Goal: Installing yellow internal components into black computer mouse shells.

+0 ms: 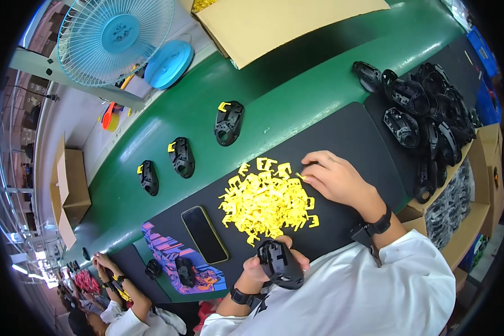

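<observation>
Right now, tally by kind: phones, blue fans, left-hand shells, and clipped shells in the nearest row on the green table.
Phone: 1
Blue fan: 1
Black shell in left hand: 1
Shells with yellow clips: 3
Total: 6

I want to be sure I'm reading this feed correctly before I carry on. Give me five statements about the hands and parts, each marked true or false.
1. The left hand holds a black shell. True.
2. The right hand lies on the green table, far from the yellow pile. False: it is at the pile's right edge, a yellow piece at its fingertips.
3. Three shells with yellow pieces on them lie spaced out on the green table. True.
4. The phone lies right of the yellow pile. False: it lies to the pile's left.
5. A heap of black shells lies to the right of the right hand. True.
</observation>
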`<state>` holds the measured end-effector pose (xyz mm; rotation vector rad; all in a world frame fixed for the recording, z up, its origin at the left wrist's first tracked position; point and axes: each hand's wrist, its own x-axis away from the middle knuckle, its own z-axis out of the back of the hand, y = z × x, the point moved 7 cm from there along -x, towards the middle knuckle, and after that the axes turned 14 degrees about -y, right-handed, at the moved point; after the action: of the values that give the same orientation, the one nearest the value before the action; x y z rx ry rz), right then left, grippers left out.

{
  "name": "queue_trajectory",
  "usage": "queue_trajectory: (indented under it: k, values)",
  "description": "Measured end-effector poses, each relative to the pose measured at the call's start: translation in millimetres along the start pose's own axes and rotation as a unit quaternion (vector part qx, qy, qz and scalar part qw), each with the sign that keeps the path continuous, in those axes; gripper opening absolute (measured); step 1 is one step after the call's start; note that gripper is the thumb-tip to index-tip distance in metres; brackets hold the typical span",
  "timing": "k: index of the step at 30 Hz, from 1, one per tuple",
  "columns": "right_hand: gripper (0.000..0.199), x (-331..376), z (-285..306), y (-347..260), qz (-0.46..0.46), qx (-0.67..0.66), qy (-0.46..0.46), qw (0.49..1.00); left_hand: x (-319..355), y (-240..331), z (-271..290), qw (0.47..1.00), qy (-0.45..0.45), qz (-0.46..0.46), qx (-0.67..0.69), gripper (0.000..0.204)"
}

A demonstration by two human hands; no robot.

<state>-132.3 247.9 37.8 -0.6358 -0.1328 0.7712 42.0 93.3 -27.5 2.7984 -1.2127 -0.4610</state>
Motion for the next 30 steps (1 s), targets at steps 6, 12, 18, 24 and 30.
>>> queue_trajectory:
  k: [6,12,18,24,30]
  values:
    - [0.009,18,20,-17,-0.023,-0.167,0.089,0.982,-40,13,-25,0.998,0.044,-0.023,0.034,0.101]
    - [0.02,24,43,-55,-0.071,-0.313,0.038,0.946,-54,41,-25,0.968,0.139,0.006,-0.208,0.105]
    - [0.029,22,53,-85,0.099,-0.239,0.086,0.962,-75,85,-34,0.829,0.195,-0.112,-0.512,0.086]
    - [0.035,25,47,-87,0.115,-0.234,0.077,0.962,-77,89,-36,0.786,0.2,-0.186,-0.555,0.085]
    - [0.037,23,39,-87,0.122,-0.227,0.044,0.965,-77,91,-34,0.758,0.215,-0.19,-0.586,0.086]
